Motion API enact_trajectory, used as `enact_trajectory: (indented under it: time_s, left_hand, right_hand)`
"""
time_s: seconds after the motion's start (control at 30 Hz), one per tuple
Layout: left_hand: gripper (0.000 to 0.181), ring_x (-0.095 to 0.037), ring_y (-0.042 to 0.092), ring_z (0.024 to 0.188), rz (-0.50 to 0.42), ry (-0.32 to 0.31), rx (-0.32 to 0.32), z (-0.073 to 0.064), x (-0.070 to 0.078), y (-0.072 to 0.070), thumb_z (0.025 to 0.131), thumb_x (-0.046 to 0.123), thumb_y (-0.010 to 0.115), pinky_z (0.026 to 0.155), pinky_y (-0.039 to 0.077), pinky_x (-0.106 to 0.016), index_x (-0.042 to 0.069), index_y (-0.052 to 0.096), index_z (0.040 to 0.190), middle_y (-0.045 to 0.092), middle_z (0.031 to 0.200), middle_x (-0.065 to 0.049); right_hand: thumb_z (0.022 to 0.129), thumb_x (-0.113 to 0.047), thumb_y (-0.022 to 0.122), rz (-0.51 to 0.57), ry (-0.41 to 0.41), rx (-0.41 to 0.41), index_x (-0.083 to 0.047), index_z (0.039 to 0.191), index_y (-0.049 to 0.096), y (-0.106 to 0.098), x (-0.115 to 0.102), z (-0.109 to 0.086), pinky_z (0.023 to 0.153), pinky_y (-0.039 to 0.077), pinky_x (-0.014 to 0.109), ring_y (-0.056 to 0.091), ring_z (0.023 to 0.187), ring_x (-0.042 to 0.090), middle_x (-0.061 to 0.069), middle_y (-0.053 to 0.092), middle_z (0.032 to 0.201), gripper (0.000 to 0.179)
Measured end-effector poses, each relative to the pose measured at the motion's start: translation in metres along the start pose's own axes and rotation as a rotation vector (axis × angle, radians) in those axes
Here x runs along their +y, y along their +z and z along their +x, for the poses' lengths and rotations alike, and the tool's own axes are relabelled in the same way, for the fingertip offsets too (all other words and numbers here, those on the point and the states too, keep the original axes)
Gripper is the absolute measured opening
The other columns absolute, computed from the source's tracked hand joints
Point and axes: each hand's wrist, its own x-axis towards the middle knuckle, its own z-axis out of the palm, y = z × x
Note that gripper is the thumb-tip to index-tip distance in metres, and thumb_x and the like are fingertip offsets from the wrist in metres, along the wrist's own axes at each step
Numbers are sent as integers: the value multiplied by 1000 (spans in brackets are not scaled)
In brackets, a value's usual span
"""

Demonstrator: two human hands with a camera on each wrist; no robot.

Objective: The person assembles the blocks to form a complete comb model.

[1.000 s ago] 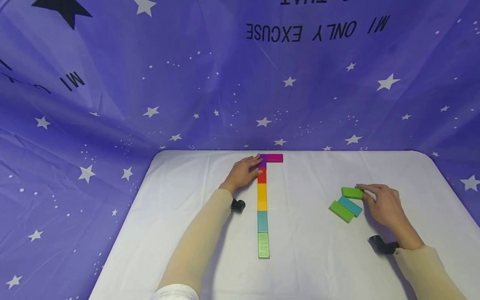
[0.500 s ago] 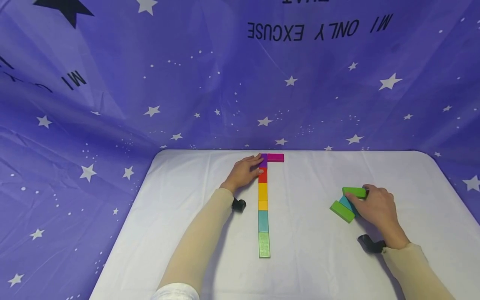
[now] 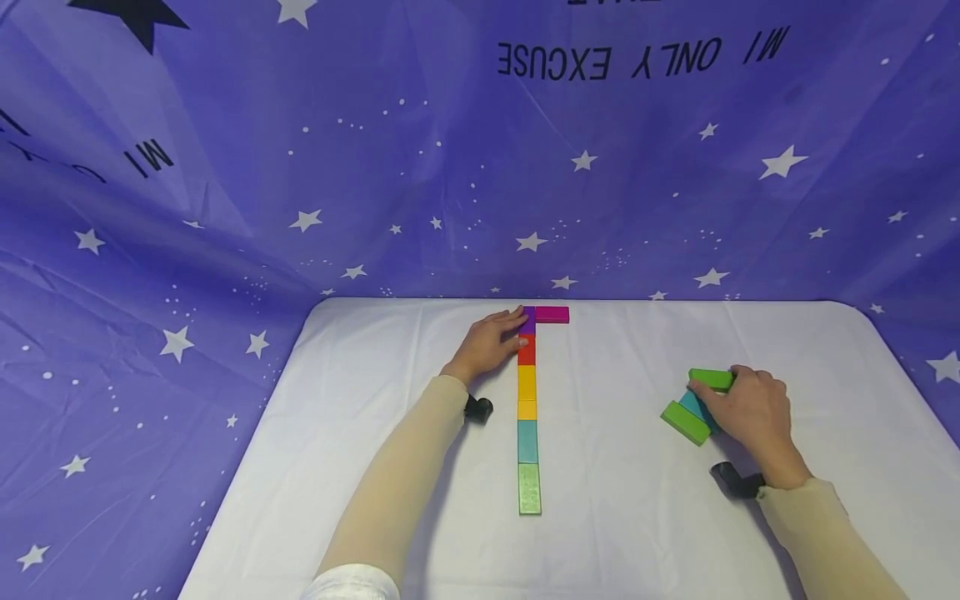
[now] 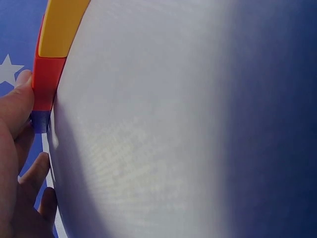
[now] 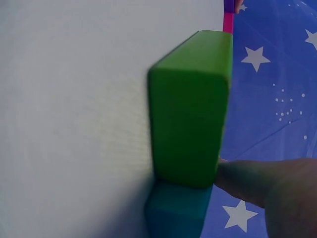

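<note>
Fingers on my right hand (image 3: 753,408) look pinched round far green block (image 3: 708,377), left hand (image 3: 486,343) loose on red block (image 3: 527,356). Pickup step, I'd say; needs a clean lift.

Purple block (image 3: 530,324) against red block (image 3: 527,355), farther green block (image 3: 708,379) beside half-hidden blue block (image 3: 696,406)
</note>
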Motion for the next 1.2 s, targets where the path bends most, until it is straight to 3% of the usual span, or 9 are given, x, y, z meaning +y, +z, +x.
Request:
enact_trajectory:
  time_s: [0.2,0.3,0.4,0.5,0.93,1.2]
  left_hand:
    - [54,-20,33,148,-2,-5,1,1,-1,1,99,36,63,122,22,-42,19,50,149,38,159,9]
    - [54,-20,33,148,-3,-3,-2,1,-1,1,99,36,63,122,22,-42,18,50,149,38,159,8]
    - [54,-20,33,148,-4,-7,-6,0,0,0,100,35,63,122,22,-42,18,50,149,37,159,8]
    - [54,-20,32,148,-5,-12,-9,0,0,-1,100,35,62,122,22,-42,19,50,149,37,159,8]
    - [53,-21,33,148,-11,-2,-5,0,0,-1,100,35,62,122,22,-43,18,50,149,38,159,7]
    - [54,-20,33,148,-2,1,-6,0,0,0,100,36,62,122,23,-42,19,50,149,38,159,8]
  right_hand:
    - [87,-43,72,-1,-33,36,25,114,57,-1,-1,2,67,39,52,55,80,48,39,60,91,75]
    - [86,-44,72,7,-28,46,24,116,57,-3,-4,3,67,41,52,56,80,49,40,61,93,76]
    - [87,-44,71,24,-34,63,24,117,58,-6,-10,5,74,43,57,57,84,51,42,61,99,76]
    - [87,-45,70,34,-51,77,23,118,58,-8,-18,7,81,42,62,57,88,53,42,61,102,75]
    - [86,-44,72,104,-125,122,20,117,62,-4,-54,15,79,43,63,57,92,56,40,63,101,71]
    - [86,-46,70,114,-144,98,17,116,64,5,-78,21,76,44,59,57,91,53,36,65,99,70]
